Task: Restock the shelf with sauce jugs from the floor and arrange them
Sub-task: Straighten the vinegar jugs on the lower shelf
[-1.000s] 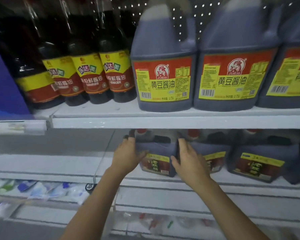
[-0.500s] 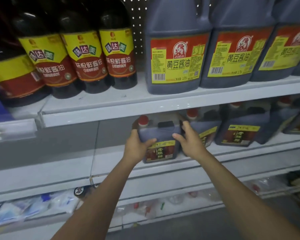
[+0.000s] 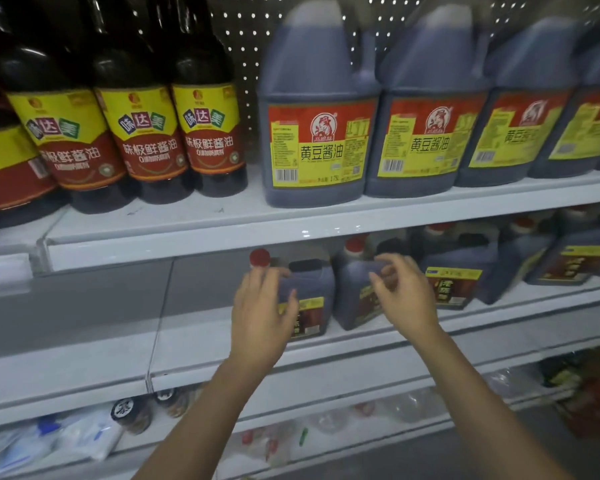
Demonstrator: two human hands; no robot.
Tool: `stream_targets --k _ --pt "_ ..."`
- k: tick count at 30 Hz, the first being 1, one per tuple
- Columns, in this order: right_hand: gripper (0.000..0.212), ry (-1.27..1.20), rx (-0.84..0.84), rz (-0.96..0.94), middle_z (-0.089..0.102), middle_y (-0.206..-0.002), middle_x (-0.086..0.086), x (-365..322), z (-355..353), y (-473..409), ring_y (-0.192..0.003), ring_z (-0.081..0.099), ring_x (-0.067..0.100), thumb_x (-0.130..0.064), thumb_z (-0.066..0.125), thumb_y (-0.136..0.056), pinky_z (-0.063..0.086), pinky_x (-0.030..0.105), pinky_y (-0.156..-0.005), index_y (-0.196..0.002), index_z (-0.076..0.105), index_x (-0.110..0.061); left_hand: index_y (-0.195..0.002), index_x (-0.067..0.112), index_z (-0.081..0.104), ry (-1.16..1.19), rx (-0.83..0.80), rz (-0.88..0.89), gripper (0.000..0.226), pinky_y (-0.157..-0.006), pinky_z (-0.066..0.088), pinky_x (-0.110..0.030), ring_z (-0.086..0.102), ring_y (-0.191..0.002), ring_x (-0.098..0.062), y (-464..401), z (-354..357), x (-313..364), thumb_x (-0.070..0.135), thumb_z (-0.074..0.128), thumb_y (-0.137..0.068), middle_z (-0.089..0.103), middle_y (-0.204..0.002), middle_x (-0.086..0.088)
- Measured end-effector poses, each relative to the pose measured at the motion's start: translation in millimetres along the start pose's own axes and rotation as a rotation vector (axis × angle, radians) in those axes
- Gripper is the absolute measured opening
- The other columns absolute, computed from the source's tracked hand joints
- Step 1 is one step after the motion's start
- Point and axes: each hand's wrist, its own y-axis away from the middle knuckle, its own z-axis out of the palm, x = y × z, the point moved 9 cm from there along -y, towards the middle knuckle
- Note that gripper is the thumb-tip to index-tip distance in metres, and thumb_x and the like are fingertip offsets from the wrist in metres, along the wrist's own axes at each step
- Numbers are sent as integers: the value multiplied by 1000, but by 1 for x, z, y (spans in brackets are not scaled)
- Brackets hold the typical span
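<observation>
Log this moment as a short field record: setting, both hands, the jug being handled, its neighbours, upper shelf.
setting: white metal store shelf, middle tier
left hand: on the left side of the dark plastic sauce jug with a red cap, thumb across its front
right hand: fingers loosely curled, in front of the next dark red-capped jug; contact unclear, blurred
handled jug: upright, at the left end of its row
neighbours: more dark jugs to the right
upper shelf: tall dark soy sauce bottles left, large dark jugs with red-yellow labels right
</observation>
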Motion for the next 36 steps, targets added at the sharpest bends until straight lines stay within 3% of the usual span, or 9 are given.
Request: stream_targets --k 2,5,11,14,17,23,26,30,36 --pt "38 10 32 14 53 -116 2 24 -18 -14 -103 62 28 -25 77 -89 54 43 -86 -122 60 -19 -124 25 55 -55 -71 170 37 -89 49 -42 54 -105 -24 -8 24 40 26 67 -89 53 -115 1" --pt "40 25 -66 12 44 -121 8 45 -25 -37 -117 54 36 -25 80 -88 50 44 -93 -112 50 -15 -137 27 49 -118 -172 206 52 -93 45 -40 51 -108 -26 -27 63 75 35 65 -88 52 -118 -2" --pt "38 68 -408 44 54 -113 6 64 4 -72 -97 54 20 -38 77 -90 45 33 -78 -106 49 -19 -135 23 49 -400 -422 8 50 -92 40 -43 60 -111 -32 -54 126 68 54 57 -96 66 -116 -8" --pt "48 -2 -479 9 65 -117 7 77 22 -79 -97 60 20 -38 78 -89 52 34 -79 -126 56 -16 -138 25 47 -510 -432 -7 59 -93 41 -43 63 -111 -30 -55 141 67 63 56 -93 69 -116 -4" --pt "67 -92 -537 -31 62 -128 7 88 33 -74 -112 63 22 -36 79 -89 56 37 -90 -144 44 -19 -142 27 46 -576 -399 -13 65 -93 42 -44 64 -109 -30 -55 148 66 66 57 -91 69 -115 -5" --pt "53 -99 -454 -77 56 -126 11 97 38 -73 -107 57 24 -34 74 -93 44 32 -82 -136 48 -17 -143 31 44 -622 -368 -9 60 -100 38 -46 60 -113 -30 -53 141 70 65 54 -94 66 -119 -6" --pt "95 -171 -371 -159 51 -148 13 87 30 -67 -127 56 27 -29 79 -90 51 38 -99 -160 18 -44 -145 33 43 -689 -377 16 60 -103 36 -49 59 -114 -34 -53 138 72 63 55 -95 65 -121 -9" --pt "99 -113 -248 -179 47 -146 12 77 24 -50 -128 56 31 -31 78 -91 51 37 -98 -162 11 -43 -148 37 42 -674 -383 58 64 -120 14 -61 59 -122 -35 -56 131 66 63 58 -92 67 -122 -9" --pt "92 5 -119 -154 39 -148 7 67 25 -33 -125 58 30 -33 77 -91 59 40 -91 -157 13 -42 -148 33 36 -653 -419 126 62 -95 42 -47 61 -112 -34 -54 128 66 59 57 -96 64 -119 -10"
